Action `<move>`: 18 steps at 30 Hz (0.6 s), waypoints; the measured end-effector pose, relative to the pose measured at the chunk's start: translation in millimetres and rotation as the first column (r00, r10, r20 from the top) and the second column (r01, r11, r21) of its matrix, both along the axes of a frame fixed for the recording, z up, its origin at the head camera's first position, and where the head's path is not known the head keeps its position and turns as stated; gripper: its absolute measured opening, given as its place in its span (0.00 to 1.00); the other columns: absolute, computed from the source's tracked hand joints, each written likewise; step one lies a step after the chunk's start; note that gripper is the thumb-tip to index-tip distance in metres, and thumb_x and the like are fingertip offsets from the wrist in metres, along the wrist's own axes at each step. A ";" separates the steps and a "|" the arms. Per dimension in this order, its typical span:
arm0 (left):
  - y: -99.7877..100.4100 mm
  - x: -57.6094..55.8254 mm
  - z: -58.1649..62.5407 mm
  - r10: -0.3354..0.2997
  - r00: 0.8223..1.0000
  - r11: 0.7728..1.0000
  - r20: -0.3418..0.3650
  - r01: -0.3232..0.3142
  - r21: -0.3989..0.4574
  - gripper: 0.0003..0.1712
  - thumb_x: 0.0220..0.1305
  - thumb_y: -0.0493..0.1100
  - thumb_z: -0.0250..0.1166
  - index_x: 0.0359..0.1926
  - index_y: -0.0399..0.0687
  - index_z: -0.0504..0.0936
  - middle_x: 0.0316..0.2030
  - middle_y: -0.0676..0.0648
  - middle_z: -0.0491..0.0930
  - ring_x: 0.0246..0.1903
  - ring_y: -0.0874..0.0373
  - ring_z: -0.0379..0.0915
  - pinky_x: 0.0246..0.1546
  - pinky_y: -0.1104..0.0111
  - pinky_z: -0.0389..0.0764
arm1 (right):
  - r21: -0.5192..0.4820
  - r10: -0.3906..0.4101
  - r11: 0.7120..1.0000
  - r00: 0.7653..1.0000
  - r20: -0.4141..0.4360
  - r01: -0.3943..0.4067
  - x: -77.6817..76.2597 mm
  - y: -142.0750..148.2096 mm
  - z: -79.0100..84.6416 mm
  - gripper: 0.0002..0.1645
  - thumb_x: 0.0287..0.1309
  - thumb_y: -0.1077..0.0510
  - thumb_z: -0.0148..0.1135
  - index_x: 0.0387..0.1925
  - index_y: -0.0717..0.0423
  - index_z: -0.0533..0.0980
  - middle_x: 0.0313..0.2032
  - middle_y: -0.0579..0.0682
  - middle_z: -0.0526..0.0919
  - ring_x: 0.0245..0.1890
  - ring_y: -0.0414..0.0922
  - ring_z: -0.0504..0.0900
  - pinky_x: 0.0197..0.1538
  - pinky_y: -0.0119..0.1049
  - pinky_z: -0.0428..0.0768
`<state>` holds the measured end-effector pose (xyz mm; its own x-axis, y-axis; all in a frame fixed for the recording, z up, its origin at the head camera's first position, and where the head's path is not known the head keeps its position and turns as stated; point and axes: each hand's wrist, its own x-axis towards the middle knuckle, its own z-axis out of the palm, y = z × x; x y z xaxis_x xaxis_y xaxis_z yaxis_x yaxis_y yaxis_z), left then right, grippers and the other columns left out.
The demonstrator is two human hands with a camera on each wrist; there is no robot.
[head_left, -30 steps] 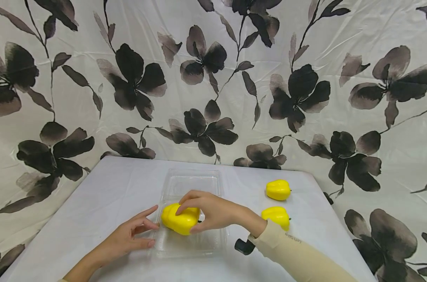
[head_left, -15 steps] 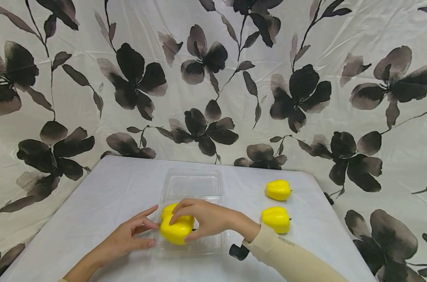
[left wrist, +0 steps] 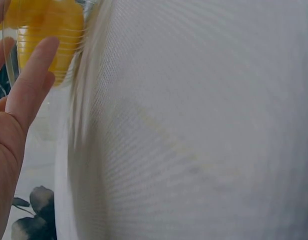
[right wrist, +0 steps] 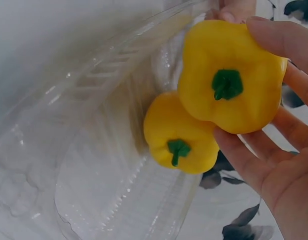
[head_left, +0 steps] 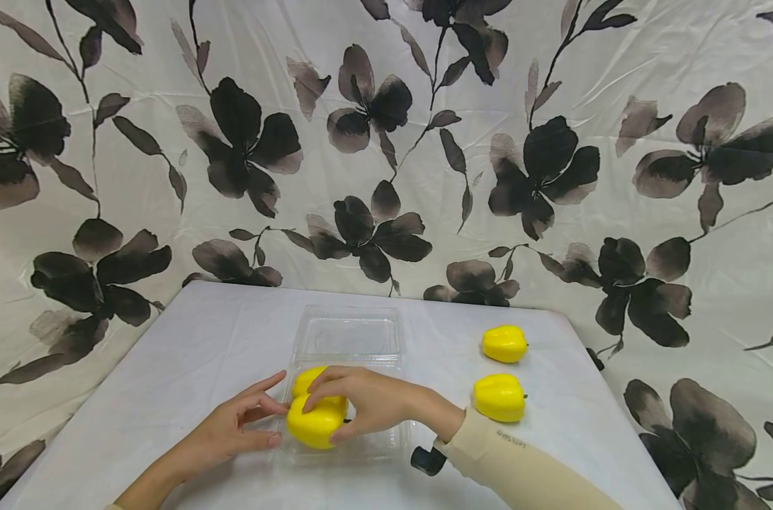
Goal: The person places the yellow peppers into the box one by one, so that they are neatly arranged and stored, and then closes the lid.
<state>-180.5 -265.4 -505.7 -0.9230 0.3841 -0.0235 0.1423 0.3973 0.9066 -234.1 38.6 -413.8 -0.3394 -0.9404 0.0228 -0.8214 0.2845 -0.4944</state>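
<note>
A yellow bell pepper point(head_left: 314, 425) with a green stem is gripped by my right hand point(head_left: 376, 400), thumb on one side and fingers on the other. It sits over the near-left part of a clear plastic clamshell box point(head_left: 380, 446). Just behind it in the box lies a second yellow bell pepper point(right wrist: 181, 135), partly hidden in the head view. My left hand point(head_left: 236, 425) stays at the box's left side, its fingers loosely extended. In the left wrist view, those fingers point(left wrist: 36, 75) are against the box wall, with yellow showing through the plastic.
Two more yellow bell peppers point(head_left: 504, 343) lie on the right of the white-covered table point(head_left: 233, 333). The box's lid point(head_left: 348, 333) lies folded back, away from me. A flower-patterned cloth point(head_left: 373, 163) hangs behind the table.
My right hand has brought its pepper toward me and slightly left, uncovering the second pepper behind it. My left hand has kept its place.
</note>
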 end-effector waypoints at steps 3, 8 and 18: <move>-0.3 0.5 0.5 -0.003 1.000 1.000 0.006 0.003 0.008 0.16 0.66 0.49 0.77 0.52 0.59 0.86 0.84 0.46 0.53 0.79 0.32 0.54 0.71 0.47 0.71 | 0.007 -0.002 1.000 1.000 -0.006 0.002 1.3 -0.9 -1.5 0.31 0.62 0.55 0.78 0.66 0.45 0.79 0.69 0.47 0.76 0.70 0.41 0.73 0.72 0.33 0.71; -0.7 1.7 0.9 -0.019 1.000 1.000 -0.004 0.019 0.018 0.16 0.66 0.48 0.77 0.53 0.59 0.85 0.84 0.46 0.52 0.79 0.32 0.55 0.71 0.48 0.71 | 0.012 0.003 1.000 1.000 -0.021 -0.003 1.6 -2.1 -5.3 0.31 0.62 0.55 0.78 0.66 0.46 0.79 0.70 0.47 0.76 0.71 0.40 0.72 0.73 0.33 0.70; -1.0 2.0 1.1 -0.021 1.000 1.000 -0.013 0.021 0.008 0.16 0.66 0.49 0.77 0.52 0.60 0.85 0.84 0.45 0.53 0.79 0.32 0.55 0.71 0.45 0.70 | 0.022 0.008 1.000 0.999 -0.047 -0.007 0.6 -4.7 -14.3 0.31 0.62 0.53 0.79 0.66 0.43 0.79 0.69 0.45 0.76 0.71 0.40 0.71 0.74 0.32 0.68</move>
<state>-178.5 -266.4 -504.6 -0.9149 0.4037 -0.0084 0.1623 0.3868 0.9078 -233.5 33.8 -428.2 -0.3315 -0.9433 0.0181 -0.8456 0.2885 -0.4492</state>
